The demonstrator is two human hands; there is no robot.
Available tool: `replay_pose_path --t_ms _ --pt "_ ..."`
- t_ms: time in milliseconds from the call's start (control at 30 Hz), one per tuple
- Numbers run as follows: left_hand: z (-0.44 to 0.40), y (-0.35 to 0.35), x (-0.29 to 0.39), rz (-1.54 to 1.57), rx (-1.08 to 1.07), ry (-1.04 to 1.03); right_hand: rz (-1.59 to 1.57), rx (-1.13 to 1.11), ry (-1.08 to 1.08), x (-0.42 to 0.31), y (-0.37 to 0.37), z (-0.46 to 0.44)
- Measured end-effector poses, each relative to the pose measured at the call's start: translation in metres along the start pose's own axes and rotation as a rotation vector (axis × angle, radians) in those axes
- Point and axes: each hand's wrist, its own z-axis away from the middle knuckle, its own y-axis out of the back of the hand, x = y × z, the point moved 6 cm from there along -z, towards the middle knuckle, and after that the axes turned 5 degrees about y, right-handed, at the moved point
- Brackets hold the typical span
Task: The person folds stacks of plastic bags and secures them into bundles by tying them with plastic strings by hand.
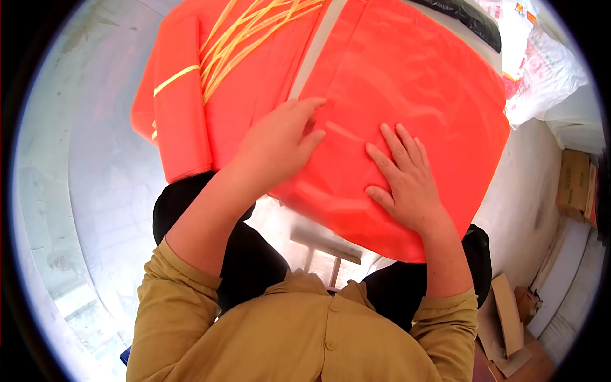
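Observation:
A large, glossy red plastic sheet [407,76] lies spread in front of me, with light creases across it; whether it is a flat bag I cannot tell. On its right half my right hand [407,181] rests flat, fingers a little spread. Close to its left edge is my left hand [283,140], thumb and forefinger apart, with nothing seen between them; its other fingers are partly hidden. Left of that hand, more red plastic [248,95] lies under loose yellow ties [245,35]. A folded red bundle [181,121] at the far left has a yellow band around it.
A pale strip of surface [316,48] shows between the red piles. At the back right are a black plastic roll [468,19] and white plastic bags [544,73]. Cardboard boxes [573,181] and a cardboard piece [507,315] sit low on the right.

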Motion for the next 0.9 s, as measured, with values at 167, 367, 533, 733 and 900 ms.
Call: replay_pose_path --t_ms 167,367,533,733,900 --pt "0.005 -0.001 0.001 -0.144 -0.024 -0.028 0.009 0.016 -0.009 -0.001 0.001 -0.001" --pt "0.008 -0.002 0.0 -0.051 -0.04 -0.018 0.012 0.0 -0.019 -0.001 0.0 -0.002" --pt "0.008 -0.004 -0.003 0.121 -0.075 0.067 0.02 0.007 -0.015 -0.001 0.0 -0.002" --pt "0.006 -0.007 -0.005 0.205 -0.141 0.124 0.03 0.009 -0.012 0.0 -0.001 -0.002" --pt "0.008 -0.017 0.0 0.115 -0.165 0.039 0.031 0.013 -0.011 0.0 -0.002 -0.001"
